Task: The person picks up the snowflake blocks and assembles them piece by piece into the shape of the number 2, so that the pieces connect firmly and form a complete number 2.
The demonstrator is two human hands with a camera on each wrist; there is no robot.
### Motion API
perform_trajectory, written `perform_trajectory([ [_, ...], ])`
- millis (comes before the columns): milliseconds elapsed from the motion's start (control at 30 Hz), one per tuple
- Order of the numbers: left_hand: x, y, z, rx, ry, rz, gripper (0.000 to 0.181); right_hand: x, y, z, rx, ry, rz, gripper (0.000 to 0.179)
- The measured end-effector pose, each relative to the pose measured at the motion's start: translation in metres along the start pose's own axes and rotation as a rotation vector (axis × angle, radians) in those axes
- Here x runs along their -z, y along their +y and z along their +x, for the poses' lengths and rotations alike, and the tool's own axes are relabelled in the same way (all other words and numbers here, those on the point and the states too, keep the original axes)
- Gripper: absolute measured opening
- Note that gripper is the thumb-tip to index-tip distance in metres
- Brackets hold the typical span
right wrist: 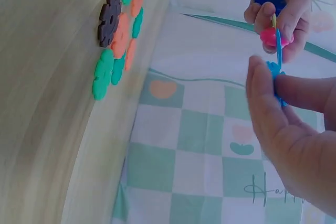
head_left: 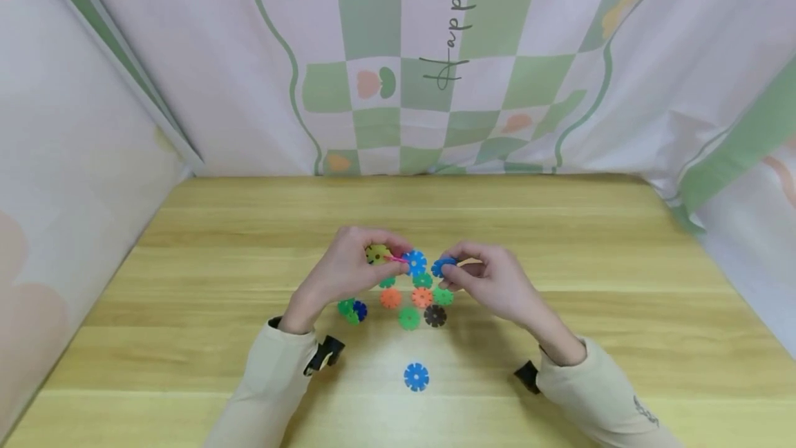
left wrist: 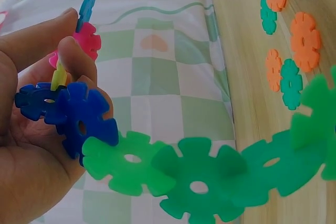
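Observation:
My left hand [head_left: 348,265] grips a chain of slotted snowflake discs by its pink disc [left wrist: 88,41]. A light blue disc [head_left: 414,263] is slotted edge-on into the pink one, and a yellow disc [head_left: 376,254] joins on its other side. Dark blue discs [left wrist: 86,119] and several green discs [left wrist: 199,179] trail from the chain below the palm. Between thumb and fingers, my right hand [head_left: 497,282] pinches another blue disc [head_left: 444,267], tilted, its edge right by the chain's light blue disc. Both hands are raised over the table.
On the wooden table [head_left: 249,406] lie loose discs: orange [head_left: 390,298], green [head_left: 409,318] and dark brown [head_left: 435,315] ones below the hands. A single blue disc [head_left: 417,377] lies nearer the front. A checkered curtain [head_left: 429,88] hangs behind the table.

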State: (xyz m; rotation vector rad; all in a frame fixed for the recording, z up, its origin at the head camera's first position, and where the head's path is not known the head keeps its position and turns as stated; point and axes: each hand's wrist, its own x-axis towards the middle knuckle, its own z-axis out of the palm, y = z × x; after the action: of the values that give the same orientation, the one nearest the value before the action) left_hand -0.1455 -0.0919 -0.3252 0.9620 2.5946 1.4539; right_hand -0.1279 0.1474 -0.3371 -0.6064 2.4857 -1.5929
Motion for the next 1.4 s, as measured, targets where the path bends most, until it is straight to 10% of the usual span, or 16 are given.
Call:
perform_trajectory([
  [767,-0.005,-0.003,0.001,-0.012,-0.011,0.008,0.014,-0.02,0.005,0.001,0.415,0.205,-0.198,0.014],
  [1400,-0.004,0.001,0.001,0.038,0.013,-0.025,0.016,-0.029,0.005,0.002,0.417,0.329,-0.128,0.018],
])
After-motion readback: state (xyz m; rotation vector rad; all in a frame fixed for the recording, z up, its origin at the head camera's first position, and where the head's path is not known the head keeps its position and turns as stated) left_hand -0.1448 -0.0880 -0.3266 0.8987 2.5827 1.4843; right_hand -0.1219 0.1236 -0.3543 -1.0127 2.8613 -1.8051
